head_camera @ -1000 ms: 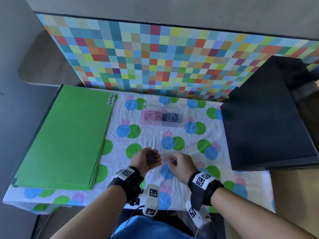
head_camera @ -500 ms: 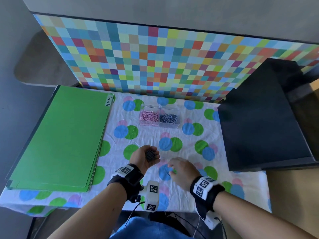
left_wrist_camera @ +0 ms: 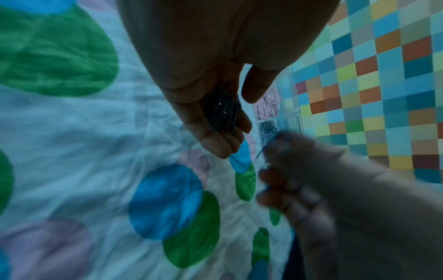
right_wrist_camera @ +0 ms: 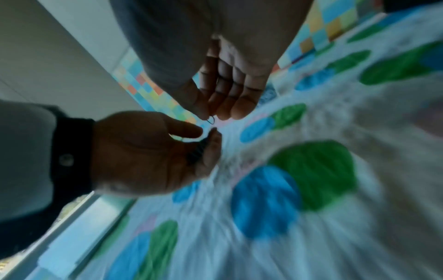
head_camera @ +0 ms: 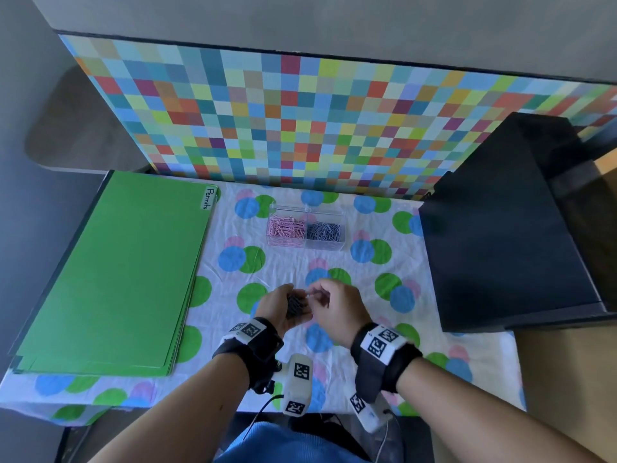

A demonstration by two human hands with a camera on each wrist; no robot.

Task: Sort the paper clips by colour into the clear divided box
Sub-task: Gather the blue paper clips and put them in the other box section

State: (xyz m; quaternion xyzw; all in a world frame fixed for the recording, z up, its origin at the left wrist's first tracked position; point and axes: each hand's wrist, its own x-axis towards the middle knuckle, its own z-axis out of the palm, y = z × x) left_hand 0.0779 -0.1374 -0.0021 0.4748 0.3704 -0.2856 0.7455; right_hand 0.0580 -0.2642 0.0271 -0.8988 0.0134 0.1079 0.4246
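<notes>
The clear divided box (head_camera: 340,218) stands at the back centre of the cloth, with pink paper clips (head_camera: 285,227) in its left half and dark grey-blue paper clips (head_camera: 324,231) in its right half. My left hand (head_camera: 283,302) is held palm up and cupped round a small heap of dark clips (head_camera: 295,305), which also show in the left wrist view (left_wrist_camera: 223,111) and the right wrist view (right_wrist_camera: 197,153). My right hand (head_camera: 334,305) hovers just right of that palm, with thumb and forefinger pinching a single dark clip (right_wrist_camera: 210,120).
A stack of green folders (head_camera: 113,272) labelled "Permits" covers the left of the table. A large black box (head_camera: 507,235) fills the right side. A chequered board (head_camera: 317,128) closes the back. The spotted cloth (head_camera: 230,289) hangs over the near table edge.
My right hand has lifted off the cloth and moved left and up to the left palm, now pinching a dark clip. The left hand has stayed cupped in place.
</notes>
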